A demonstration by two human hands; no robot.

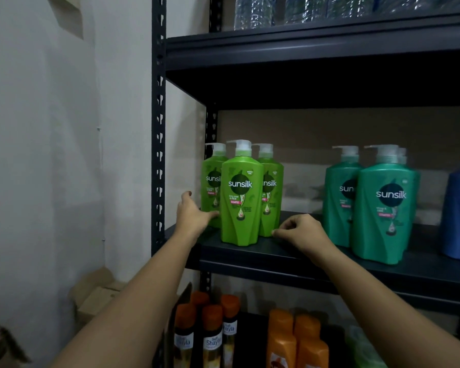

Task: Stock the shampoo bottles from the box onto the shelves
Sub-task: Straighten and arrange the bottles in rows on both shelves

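A single wide-angle view comes from the person's head, facing forward and slightly down at a dark metal shelf [250, 251] from within arm's reach. The shelf board sits mid-frame; the board above it appears from beneath, the tier below from above. Left of the shelf's upright is a pale wall [51, 155]. Straight lines bow toward the frame edges.

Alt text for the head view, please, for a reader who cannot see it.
Two bare hands reach to three light green shampoo bottles on a dark shelf: left hand touches the rear-left bottle, right hand, fingers curled, at the right bottle's base. Teal bottles stand further right.
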